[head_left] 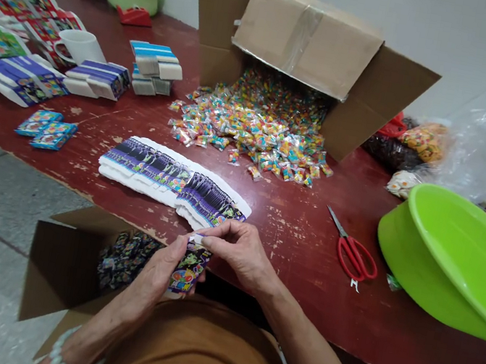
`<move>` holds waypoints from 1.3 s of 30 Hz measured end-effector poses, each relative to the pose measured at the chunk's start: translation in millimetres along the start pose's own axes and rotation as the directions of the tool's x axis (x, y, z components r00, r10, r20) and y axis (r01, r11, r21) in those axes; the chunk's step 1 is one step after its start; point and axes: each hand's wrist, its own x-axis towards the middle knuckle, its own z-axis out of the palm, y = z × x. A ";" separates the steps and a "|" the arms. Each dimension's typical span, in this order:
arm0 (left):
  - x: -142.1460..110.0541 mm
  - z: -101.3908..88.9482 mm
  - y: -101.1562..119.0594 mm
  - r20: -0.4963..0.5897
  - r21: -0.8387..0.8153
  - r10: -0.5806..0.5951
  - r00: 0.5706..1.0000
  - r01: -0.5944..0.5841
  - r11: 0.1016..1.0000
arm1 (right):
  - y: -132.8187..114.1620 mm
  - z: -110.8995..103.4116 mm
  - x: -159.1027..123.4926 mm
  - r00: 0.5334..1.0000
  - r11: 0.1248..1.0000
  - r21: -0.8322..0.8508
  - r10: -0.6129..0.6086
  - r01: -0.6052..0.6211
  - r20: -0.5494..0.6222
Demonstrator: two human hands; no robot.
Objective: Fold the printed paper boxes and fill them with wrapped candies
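A small purple and black printed candy box (189, 265) is held upright in front of my body at the table's edge. My left hand (167, 259) is closed round its sides. At the top, my right hand (238, 249) pinches the white end flap between thumb and fingers. Just beyond my hands lies a fanned row of flat purple boxes (164, 174). Behind that row, wrapped colourful candies (262, 129) spill out of a tipped cardboard carton (305, 42).
Red-handled scissors (353, 251) and a green basin (454, 263) are on the right. An open carton (54, 262) of dark packets stands below the table's edge. Stacked flat boxes (26, 75), a white mug (81, 47) and two blue packs (48, 129) occupy the left.
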 end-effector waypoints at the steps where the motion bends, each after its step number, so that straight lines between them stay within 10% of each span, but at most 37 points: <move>1: 0.5 -1.1 -0.8 0.007 0.005 0.022 1.000 -0.022 1.000 | 2.3 -0.3 0.2 1.000 1.000 -0.007 -0.011 0.011 -0.003; 8: 3.2 -1.0 -0.3 0.044 -0.003 0.089 0.995 -0.089 0.996 | 4.5 -13.0 -4.1 0.933 0.899 -0.302 -0.238 0.316 0.269; 15: -1.9 2.9 -15.5 0.024 -0.132 -0.005 1.000 0.008 0.991 | -5.5 -15.7 2.9 0.770 0.361 -0.681 -0.340 0.637 0.540; 19: -12.0 -8.7 -26.7 0.061 -0.319 -0.116 0.991 0.130 0.939 | -16.4 -53.4 57.7 0.915 0.335 -0.872 -0.312 0.356 0.254; 23: -18.6 -48.8 -31.1 -0.064 -0.232 -0.188 0.980 0.169 0.958 | -20.1 -97.0 115.9 0.905 0.224 -0.973 -0.422 0.052 -0.049; 30: -20.2 -117.0 -38.5 0.255 0.345 -0.180 0.950 0.085 0.935 | -9.0 -114.9 134.3 0.857 0.299 -0.954 -0.499 0.033 -0.127; 35: -19.5 -84.3 -20.3 0.095 0.082 -0.133 0.987 0.125 0.989 | -10.7 -90.3 84.9 0.833 0.465 -0.881 -0.518 0.084 -0.194; 39: -11.6 -44.5 -2.1 0.126 0.001 -0.043 0.991 0.043 0.999 | -6.4 -42.1 31.0 0.931 0.749 -0.594 -0.366 0.294 0.000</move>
